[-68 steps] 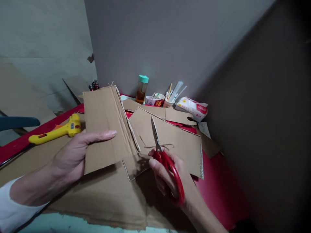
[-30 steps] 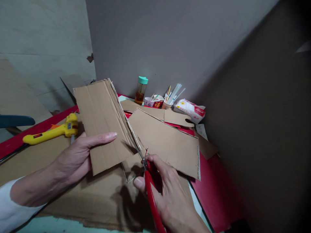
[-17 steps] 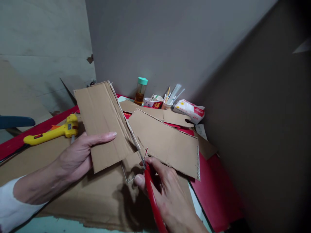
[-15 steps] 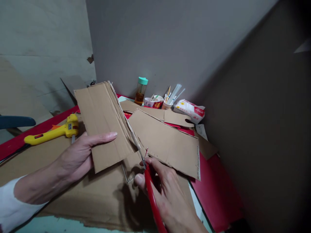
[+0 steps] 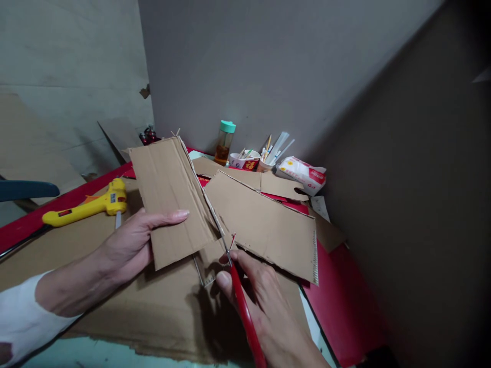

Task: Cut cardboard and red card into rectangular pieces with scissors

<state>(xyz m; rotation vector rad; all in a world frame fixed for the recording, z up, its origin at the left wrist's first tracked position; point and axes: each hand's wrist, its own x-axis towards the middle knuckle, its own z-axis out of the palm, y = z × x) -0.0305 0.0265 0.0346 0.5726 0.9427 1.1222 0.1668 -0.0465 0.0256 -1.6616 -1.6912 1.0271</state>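
Observation:
My left hand [image 5: 140, 240] grips a piece of cardboard [image 5: 169, 189] by its lower left part, thumb on top and fingers hidden beneath. The piece is raised and tilted above the table. My right hand [image 5: 264, 301] is closed on red-handled scissors [image 5: 245, 317], whose blades point up and away along the piece's ragged right edge. Just how far the blades are apart is hard to see. Beyond my right hand lies a larger cardboard panel [image 5: 264, 225] with a corrugated edge showing. A big cardboard sheet [image 5: 153, 327] lies under both hands.
A yellow glue gun [image 5: 88, 204] rests left of my left hand. Along the wall stand a bottle with a teal lid [image 5: 225, 140], a bowl [image 5: 243, 160], a cup of sticks [image 5: 266, 164] and a tissue pack [image 5: 301, 173]. Red covering [image 5: 345, 306] shows at right.
The held cardboard has tipped slightly, its top edge now lower and further right. My left hand has shifted a little to the right. The scissors stay at the piece's right edge.

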